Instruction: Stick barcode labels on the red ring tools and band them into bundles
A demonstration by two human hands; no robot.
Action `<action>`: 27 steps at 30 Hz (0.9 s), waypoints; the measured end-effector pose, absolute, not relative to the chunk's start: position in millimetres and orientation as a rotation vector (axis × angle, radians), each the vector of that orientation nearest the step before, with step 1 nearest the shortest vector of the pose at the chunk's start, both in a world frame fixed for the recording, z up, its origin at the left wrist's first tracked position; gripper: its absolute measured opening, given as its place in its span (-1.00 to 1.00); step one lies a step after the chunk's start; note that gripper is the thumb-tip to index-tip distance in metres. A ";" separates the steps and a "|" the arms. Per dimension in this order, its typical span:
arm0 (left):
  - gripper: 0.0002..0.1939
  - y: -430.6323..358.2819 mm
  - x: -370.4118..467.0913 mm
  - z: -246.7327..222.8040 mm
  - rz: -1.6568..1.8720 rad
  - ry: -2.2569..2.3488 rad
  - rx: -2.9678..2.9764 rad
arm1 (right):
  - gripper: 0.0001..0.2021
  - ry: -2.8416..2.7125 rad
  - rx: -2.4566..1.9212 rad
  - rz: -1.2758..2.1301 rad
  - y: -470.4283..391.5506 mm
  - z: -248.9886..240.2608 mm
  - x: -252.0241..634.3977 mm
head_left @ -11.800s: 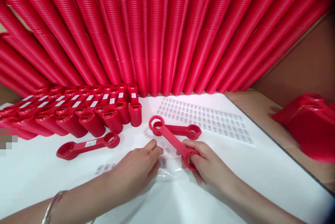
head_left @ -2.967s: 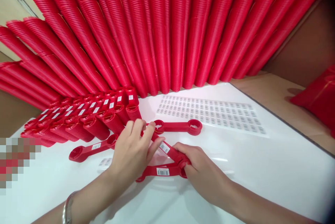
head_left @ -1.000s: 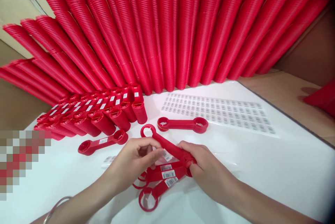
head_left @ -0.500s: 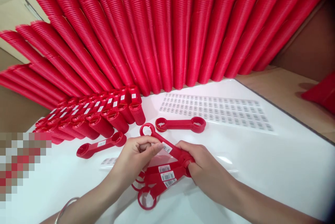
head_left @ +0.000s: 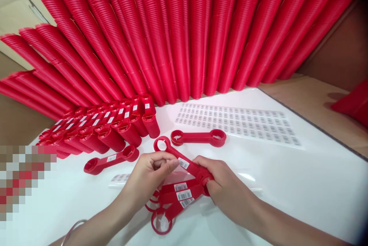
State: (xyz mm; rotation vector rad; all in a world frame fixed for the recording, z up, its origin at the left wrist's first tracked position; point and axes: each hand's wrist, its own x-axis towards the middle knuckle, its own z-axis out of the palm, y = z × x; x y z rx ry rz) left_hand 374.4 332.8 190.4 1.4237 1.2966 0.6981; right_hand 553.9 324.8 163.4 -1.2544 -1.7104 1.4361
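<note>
My right hand [head_left: 227, 182] is closed round one end of a fanned bunch of red plastic bars with a ring at each end [head_left: 189, 184]. Several white barcode labels [head_left: 184, 194] show on the fanned bars. The uppermost bar [head_left: 169, 149] points up and left, apart from the others, and carries a barcode label [head_left: 184, 163]. My left hand [head_left: 153, 171] is closed, with thumb and forefinger pinched at the left edge of that label. Whether the label lies fully flat is hidden by the fingertips. Behind the hands lies a banded stack of bars [head_left: 198, 137].
A sheet of barcode labels [head_left: 238, 121] lies on the white table [head_left: 324, 184]. Left of my hands is a labelled bundle [head_left: 110, 159], with rows of labelled bundles [head_left: 112, 138] behind it. Tall red stacks [head_left: 178, 39] line the back. A partly covered label sheet [head_left: 119, 178] lies beside my left wrist.
Both hands keep the same hold. The fanned bars have dipped very slightly at their free ends; the view has shifted a little.
</note>
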 end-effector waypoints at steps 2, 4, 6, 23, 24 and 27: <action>-0.71 332.1 374.1 191.3 0.696 1.301 1.480 | -0.84 -1.717 -1.257 1.432 324.9 163.2 553.8; -0.74 330.1 374.0 192.6 0.702 1.330 1.613 | -0.84 -1.724 -1.263 1.425 324.4 162.8 553.9; -0.77 327.0 374.3 193.5 0.692 1.394 1.841 | -0.83 -1.736 -1.258 1.418 323.6 162.4 554.1; -0.63 342.7 377.5 191.9 0.805 1.736 2.798 | -0.82 -1.766 -1.167 1.344 323.7 161.9 553.4; -0.57 341.1 379.1 191.1 0.786 1.711 2.816 | -0.82 -1.772 -1.168 1.331 323.9 161.7 553.3; -0.38 339.8 380.1 189.6 0.747 1.678 2.883 | -0.81 -1.760 -1.183 1.313 324.5 161.2 552.6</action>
